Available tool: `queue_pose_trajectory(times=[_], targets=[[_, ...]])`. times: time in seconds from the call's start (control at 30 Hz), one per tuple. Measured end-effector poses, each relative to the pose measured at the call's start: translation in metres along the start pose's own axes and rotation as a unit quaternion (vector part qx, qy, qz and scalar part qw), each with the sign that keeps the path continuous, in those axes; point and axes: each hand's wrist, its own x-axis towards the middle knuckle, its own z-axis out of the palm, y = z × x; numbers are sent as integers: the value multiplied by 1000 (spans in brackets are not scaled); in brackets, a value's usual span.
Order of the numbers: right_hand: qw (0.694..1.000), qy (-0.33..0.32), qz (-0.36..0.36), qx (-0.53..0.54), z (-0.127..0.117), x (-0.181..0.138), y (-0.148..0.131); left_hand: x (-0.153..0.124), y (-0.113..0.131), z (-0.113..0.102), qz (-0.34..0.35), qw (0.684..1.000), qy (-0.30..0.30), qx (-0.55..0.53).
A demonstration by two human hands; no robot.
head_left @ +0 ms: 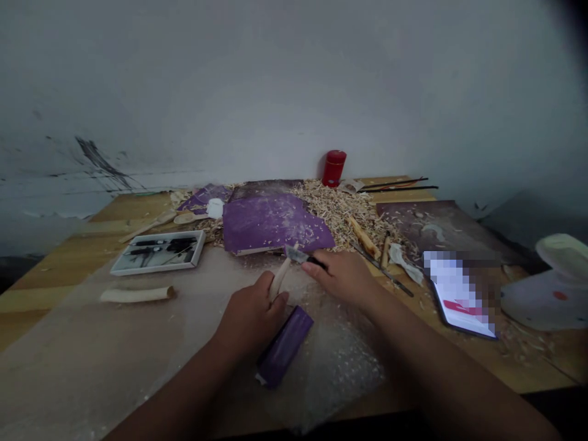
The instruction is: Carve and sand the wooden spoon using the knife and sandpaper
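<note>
My left hand (250, 312) is closed around a pale, peeled wooden stick (278, 278), which points up and away from me. In my right hand (342, 272) is a knife (296, 254) with a black handle, and its blade lies against the upper part of the stick. Below the stick, a purple wrapped block (285, 349) rests at a slant on the plastic-covered table, close to my left hand. Beyond the blade lies a purple sheet (275, 223) dusted with wood bits.
Wood shavings (331, 211) are heaped at the back near a red canister (334, 168). At left are a white tool tray (158, 252), another pale stick (138, 295) and wooden spoons (156, 222). A lit phone (459, 294) and a white container (546, 294) occupy the right.
</note>
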Motion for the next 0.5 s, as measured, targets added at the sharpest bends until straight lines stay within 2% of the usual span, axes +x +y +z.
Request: queue_pose_trajectory(times=[0.07, 0.17, 0.3, 0.43, 0.5], targets=[[1000, -3, -27, -11, 1, -2, -7, -1, -1, -1, 10, 1000, 0, 8], [999, -6, -29, -36, -1, -3, -7, -1, -1, -2, 10, 999, 4, 31], [997, 5, 1, -72, -2, -2, -2, -1, 0, -1, -14, 994, 4, 107], [996, -6, 23, -89, -2, 1, 7, -1, -1, 0, -13, 991, 1, 134], [994, 1, 68, -87, -5, 5, 21, -2, -2, 1, -16, 991, 6, 133]])
